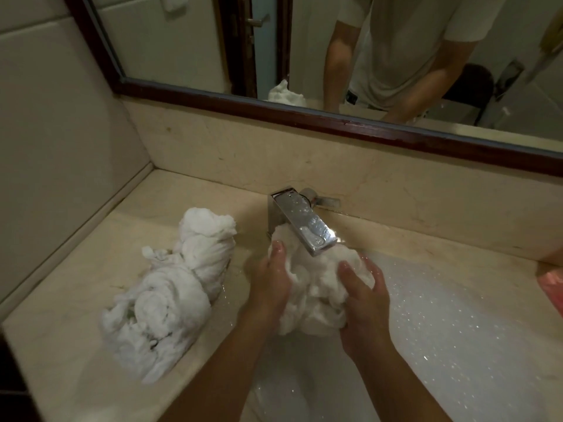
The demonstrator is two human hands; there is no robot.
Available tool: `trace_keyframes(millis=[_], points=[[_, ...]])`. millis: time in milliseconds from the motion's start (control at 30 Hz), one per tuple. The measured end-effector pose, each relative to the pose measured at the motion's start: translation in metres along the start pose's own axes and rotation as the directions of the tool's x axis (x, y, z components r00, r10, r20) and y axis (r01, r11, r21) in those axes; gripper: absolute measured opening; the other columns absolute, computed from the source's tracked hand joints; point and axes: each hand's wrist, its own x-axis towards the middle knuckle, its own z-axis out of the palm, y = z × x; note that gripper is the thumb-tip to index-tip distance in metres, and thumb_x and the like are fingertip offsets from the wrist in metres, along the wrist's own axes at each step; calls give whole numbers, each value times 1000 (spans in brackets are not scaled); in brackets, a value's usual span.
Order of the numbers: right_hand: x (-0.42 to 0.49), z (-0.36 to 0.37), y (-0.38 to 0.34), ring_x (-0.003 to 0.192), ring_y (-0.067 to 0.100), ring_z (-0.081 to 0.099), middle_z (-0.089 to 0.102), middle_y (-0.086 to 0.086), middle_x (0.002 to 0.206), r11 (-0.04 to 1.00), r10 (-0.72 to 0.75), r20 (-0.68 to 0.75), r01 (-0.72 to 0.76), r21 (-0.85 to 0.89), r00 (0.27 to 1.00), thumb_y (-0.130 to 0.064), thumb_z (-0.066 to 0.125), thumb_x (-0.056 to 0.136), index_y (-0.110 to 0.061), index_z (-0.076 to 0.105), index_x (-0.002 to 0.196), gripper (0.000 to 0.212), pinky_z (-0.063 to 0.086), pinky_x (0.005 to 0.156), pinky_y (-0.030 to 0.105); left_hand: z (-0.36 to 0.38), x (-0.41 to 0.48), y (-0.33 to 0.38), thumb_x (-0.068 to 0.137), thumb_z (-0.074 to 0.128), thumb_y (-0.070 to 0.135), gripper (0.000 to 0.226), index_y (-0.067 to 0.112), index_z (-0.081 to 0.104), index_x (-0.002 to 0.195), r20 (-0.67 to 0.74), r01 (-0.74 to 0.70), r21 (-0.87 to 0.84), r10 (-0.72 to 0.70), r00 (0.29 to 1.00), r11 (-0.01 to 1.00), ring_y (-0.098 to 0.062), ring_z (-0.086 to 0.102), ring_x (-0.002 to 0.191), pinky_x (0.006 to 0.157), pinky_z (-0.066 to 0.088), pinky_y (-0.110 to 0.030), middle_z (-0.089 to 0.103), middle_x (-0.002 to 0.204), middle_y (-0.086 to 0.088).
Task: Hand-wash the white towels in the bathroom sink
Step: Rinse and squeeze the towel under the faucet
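Note:
A bunched wet white towel (316,287) is held over the white sink basin (457,330), right under the chrome tap spout (304,222). My left hand (269,287) grips its left side, fingers curled onto the cloth. My right hand (364,303) grips its right side, thumb and fingers wrapped around the bundle. Both hands look wet. Twisted white towels (170,287) lie in a heap on the beige counter (61,345) left of the sink.
A dark-framed mirror (335,120) runs along the wall behind the tap and reflects a person in a light shirt. A pink object (553,283) sits at the counter's right edge. Water drops speckle the basin and counter.

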Motion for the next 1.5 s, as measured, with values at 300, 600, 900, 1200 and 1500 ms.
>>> trace_keyframes(millis=[300, 600, 900, 1200, 1500], points=[[-6, -18, -8, 112, 31, 73, 73, 6, 126, 997, -77, -13, 77, 13, 997, -23, 82, 90, -26, 63, 137, 50, 64, 87, 51, 9, -3, -28, 64, 54, 97, 74, 52, 58, 122, 106, 22, 289, -55, 993, 957, -16, 71, 108, 99, 56, -47, 74, 114, 18], [0, -15, -11, 108, 32, 76, 76, 9, 124, 998, -68, 65, 67, 16, 996, -26, 79, 92, -25, 64, 138, 48, 63, 90, 55, 13, 10, -34, 58, 36, 111, 102, 29, 68, 110, -39, 175, 68, -173, 984, 982, -27, 72, 102, 99, 55, -53, 77, 106, 4], [5, 33, 7, 113, 20, 73, 76, -4, 122, 995, -27, 59, 33, -93, 998, -38, 62, 106, -37, 69, 127, 22, 61, 97, 49, -20, 5, -17, 77, 40, 97, 63, 50, 73, 105, -127, -111, -23, 107, 986, 994, -6, 71, 103, 100, 54, -43, 76, 100, 26], [5, 55, 14, 114, 42, 69, 75, 19, 118, 999, 1, 67, 2, -39, 998, -33, 57, 91, -15, 78, 112, 34, 55, 95, 51, -37, 9, -6, 103, 61, 42, 36, 19, 67, 130, -175, -167, -250, 125, 977, 954, -15, 70, 117, 103, 56, -40, 75, 122, 2], [15, 31, -7, 121, 38, 69, 74, 15, 127, 990, 6, -6, -5, 138, 1000, -36, 72, 89, -14, 75, 125, 43, 55, 106, 53, -12, 22, -39, 62, 60, 99, 85, 31, 72, 112, 66, 118, -257, -105, 992, 959, -32, 65, 127, 111, 48, -58, 69, 135, -9]])
